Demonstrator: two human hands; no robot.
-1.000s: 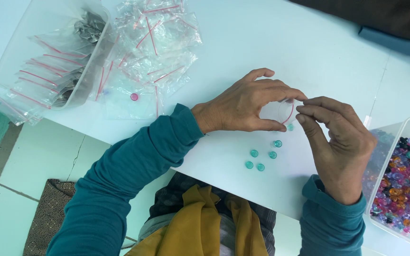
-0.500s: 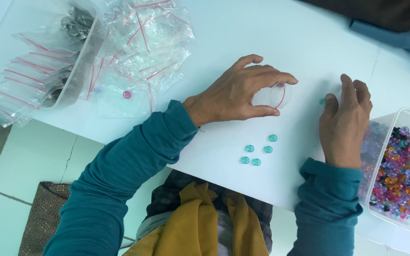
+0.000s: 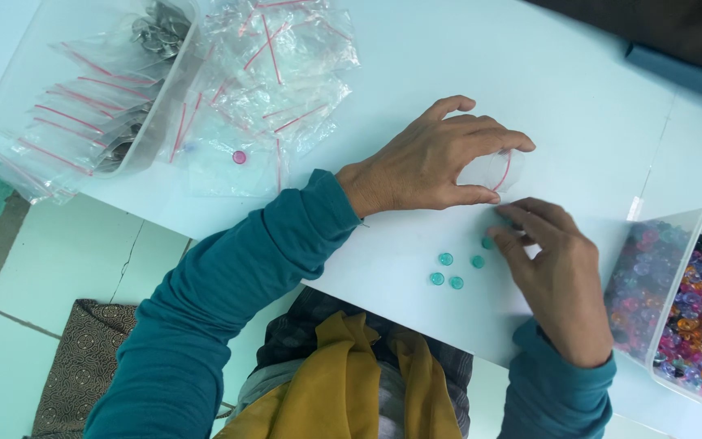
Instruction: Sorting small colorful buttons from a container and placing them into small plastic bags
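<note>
I'm seeing the left hand (image 3: 436, 162) pinching a small clear zip bag (image 3: 493, 169) between thumb and fingers, holding its mouth off the white table (image 3: 465, 57), likely so that beads can go in. The right hand (image 3: 558, 272) is lying low on the table, fingertips (image 3: 507, 218) closing on one teal bead (image 3: 487, 241) just below the bag; I can't tell if the bead is actually gripped or only touched. Four more teal beads (image 3: 451, 271) are sitting in a loose cluster just left of that hand, staged close to the bag. The clear bin of mixed coloured beads (image 3: 696, 305) is sitting at the right edge. A heap of empty zip bags (image 3: 274, 73) and a tub of filled bags (image 3: 83, 89) are sitting far left, well apart. One pink bead (image 3: 239, 157) is lying by the heap.
</note>
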